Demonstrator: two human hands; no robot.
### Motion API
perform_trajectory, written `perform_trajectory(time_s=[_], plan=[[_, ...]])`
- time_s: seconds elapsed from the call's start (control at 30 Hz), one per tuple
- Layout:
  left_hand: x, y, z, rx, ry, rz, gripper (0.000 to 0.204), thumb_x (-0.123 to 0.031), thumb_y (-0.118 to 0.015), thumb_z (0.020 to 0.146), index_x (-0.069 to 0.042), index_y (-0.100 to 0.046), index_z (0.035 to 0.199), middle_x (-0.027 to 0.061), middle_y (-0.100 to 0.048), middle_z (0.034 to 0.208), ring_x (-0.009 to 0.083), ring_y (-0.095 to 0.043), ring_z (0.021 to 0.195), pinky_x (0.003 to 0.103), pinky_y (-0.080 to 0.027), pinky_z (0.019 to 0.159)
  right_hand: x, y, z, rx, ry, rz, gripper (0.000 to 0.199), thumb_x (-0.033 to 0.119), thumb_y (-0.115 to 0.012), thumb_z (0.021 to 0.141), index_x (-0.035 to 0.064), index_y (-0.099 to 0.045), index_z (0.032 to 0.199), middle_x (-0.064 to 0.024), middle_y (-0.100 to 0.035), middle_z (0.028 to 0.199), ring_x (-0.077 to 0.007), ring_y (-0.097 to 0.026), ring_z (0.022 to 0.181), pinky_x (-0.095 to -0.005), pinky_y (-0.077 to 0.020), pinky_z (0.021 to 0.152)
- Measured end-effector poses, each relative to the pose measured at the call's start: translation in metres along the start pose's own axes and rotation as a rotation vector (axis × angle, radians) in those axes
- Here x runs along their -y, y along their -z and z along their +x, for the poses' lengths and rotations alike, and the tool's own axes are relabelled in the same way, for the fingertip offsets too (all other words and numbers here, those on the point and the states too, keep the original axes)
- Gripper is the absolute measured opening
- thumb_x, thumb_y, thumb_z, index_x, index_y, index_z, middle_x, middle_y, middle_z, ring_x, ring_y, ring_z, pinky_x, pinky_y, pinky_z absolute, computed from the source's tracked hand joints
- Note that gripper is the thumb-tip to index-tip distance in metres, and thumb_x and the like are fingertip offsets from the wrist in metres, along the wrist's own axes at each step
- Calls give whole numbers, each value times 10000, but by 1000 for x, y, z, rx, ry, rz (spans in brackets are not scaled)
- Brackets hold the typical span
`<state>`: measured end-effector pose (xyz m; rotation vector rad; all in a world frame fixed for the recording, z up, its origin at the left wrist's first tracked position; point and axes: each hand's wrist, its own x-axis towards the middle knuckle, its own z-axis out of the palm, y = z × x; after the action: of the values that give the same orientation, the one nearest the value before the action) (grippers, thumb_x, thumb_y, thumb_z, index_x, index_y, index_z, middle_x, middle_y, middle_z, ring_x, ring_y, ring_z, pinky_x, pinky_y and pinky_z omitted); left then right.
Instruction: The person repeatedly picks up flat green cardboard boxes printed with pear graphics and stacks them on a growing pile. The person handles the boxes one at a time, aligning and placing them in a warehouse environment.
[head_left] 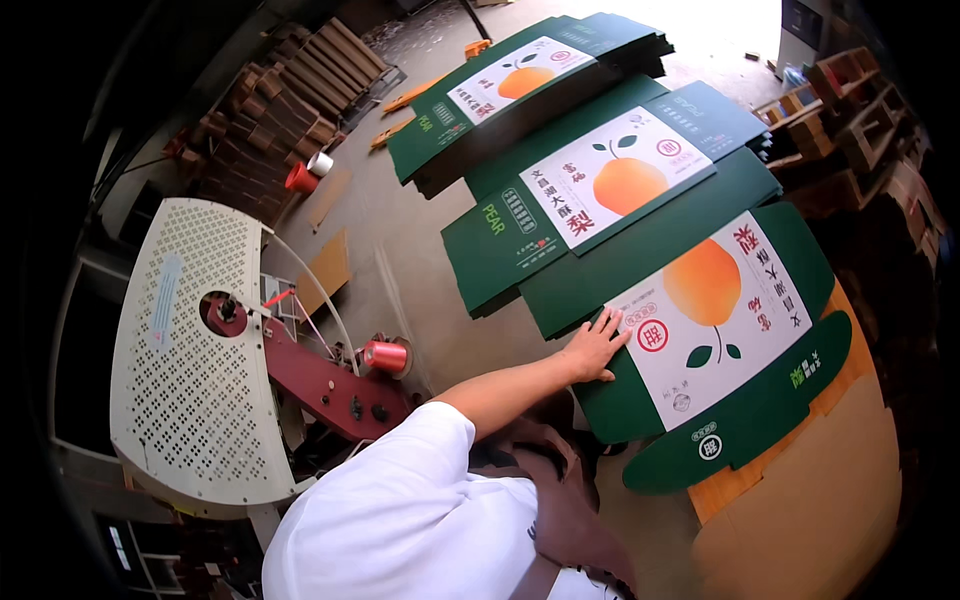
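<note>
A hand [595, 345] lies flat on a green box sheet [720, 340], palm down. It reaches out from a bare arm and a white sleeve [400, 510] that come up from the bottom of the view. Which of the person's hands it is, I cannot tell for sure. The fingers [608, 322] are spread wide and straight. They press on top of the sheet and do not curl round anything, so the hand holds nothing. The sheet is a flat, unfolded box, dark green, with a white panel and a big orange fruit with green leaves on it. The fingertips sit at the left edge of that white panel, and the fruit is just to their right. The rest of the sheet spreads away to the right and down from the hand. It lies on top of plain brown cardboard [800, 510]. Two more green sheets [600, 190] of the same kind lie higher up, each on its own stack, one behind the other. To the left stands a machine with a pale plate full of holes [190, 350] and a dark red arm [320, 385]. A red spool [385, 355] sits on it. Another red spool [300, 178] and a white one [320, 163] lie on the floor by stacked brown wood [290, 90]. No other hand shows.
</note>
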<state>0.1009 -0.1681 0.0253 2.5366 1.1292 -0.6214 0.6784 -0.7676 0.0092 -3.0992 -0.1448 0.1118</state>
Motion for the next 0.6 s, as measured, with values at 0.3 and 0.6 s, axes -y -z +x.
perform_trajectory(time_s=[0.3, 0.6], plan=[[-16, -3, 14, -42, -35, -82, 1068, -429, -863, 706, -153, -285, 1560, 225, -137, 1640, 418, -123, 1517, 586, -329, 1122, 31, 52, 13, -49, 31, 19, 365, 358, -617, 887, 40, -666, 1061, -212, -674, 1062, -356, -662, 881, -476, -514, 761], [-6, 1, 17, -49, -51, -73, 1064, -459, -854, 707, -123, -301, 1550, 245, -151, 1629, 436, -137, 1507, 602, -350, 1095, 104, 153, -29, -210, 128, 189, 386, 360, -626, 892, 34, -657, 1097, -198, -676, 1081, -345, -657, 874, -475, -516, 779]])
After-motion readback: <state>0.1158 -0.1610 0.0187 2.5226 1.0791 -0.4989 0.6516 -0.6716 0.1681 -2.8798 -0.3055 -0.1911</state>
